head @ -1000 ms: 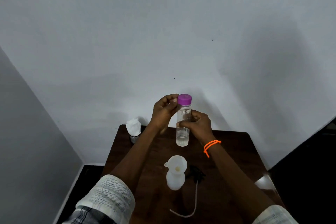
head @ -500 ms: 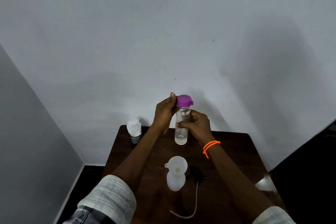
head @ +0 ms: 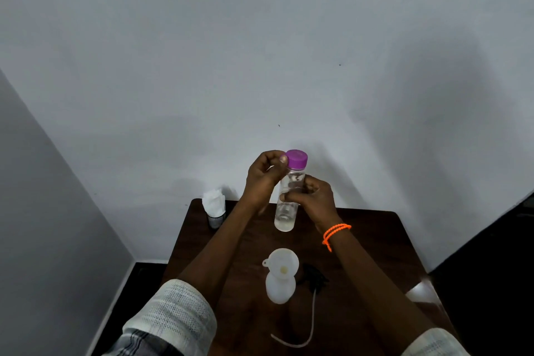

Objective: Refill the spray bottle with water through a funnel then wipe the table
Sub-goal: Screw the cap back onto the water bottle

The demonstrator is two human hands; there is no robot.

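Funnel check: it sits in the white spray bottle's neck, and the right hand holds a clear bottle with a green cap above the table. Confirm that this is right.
Not quite: the cap is purple, not green, as the head view shows. The rest holds: the funnel sits in the white spray bottle, and the right hand holds the clear bottle above the table.

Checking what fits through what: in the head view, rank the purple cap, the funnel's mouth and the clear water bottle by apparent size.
1. Clear water bottle, tallest by far.
2. Funnel's mouth.
3. Purple cap.
The funnel sits nearer the camera, so its lead over the cap is unsure.
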